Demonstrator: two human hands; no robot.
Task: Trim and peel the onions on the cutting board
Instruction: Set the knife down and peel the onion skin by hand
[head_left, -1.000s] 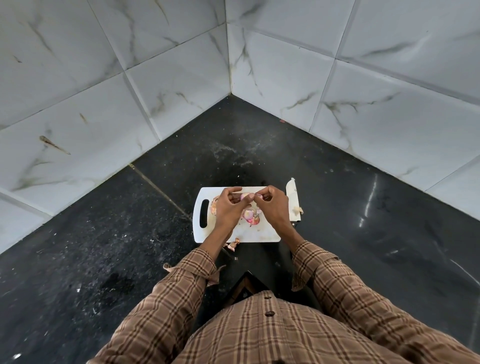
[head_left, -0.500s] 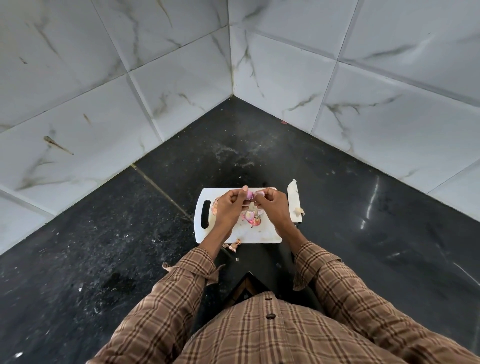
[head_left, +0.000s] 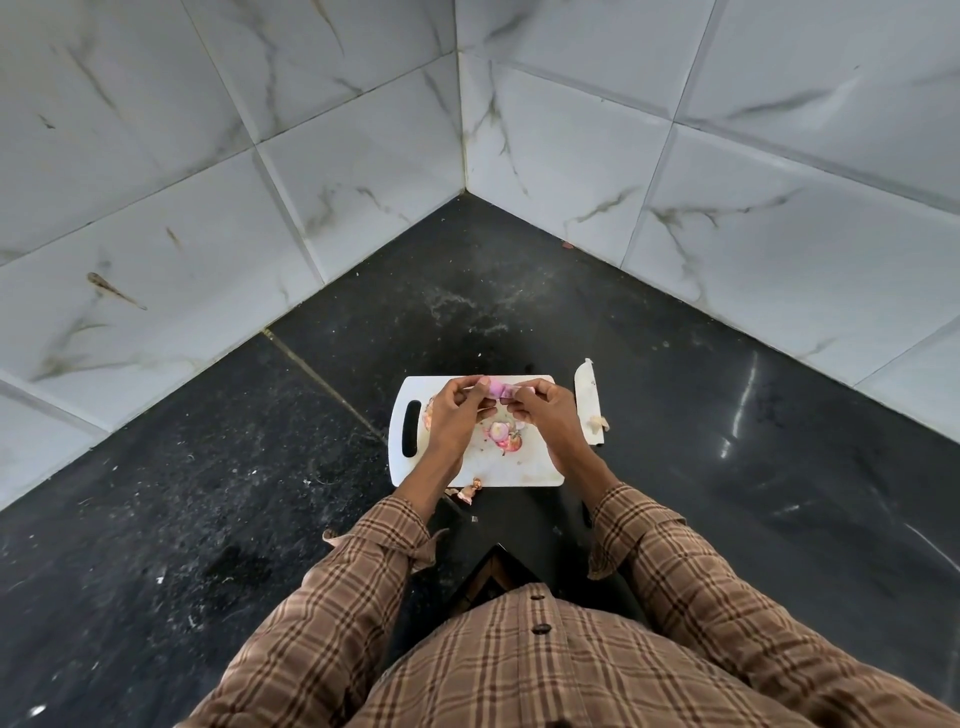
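A white cutting board (head_left: 524, 470) with a handle slot on its left lies on the black counter. Above its far edge both hands hold one small pink onion (head_left: 496, 387). My left hand (head_left: 454, 410) pinches the onion's left side with thumb and fingers. My right hand (head_left: 543, 408) pinches its right side, where a pale strip of skin sticks out. On the board under the hands lie cut onion pieces and peels (head_left: 504, 435). More peel (head_left: 429, 413) shows left of my left hand.
A white-bladed knife (head_left: 588, 400) lies on the counter just right of the board, with a peel scrap on it. Another peel scrap (head_left: 469, 490) sits at the board's near edge. White marble-tiled walls meet in a corner behind.
Both hands lifted the onion slightly toward the board's far edge and drew a little apart, exposing more of the pink onion between the fingers.
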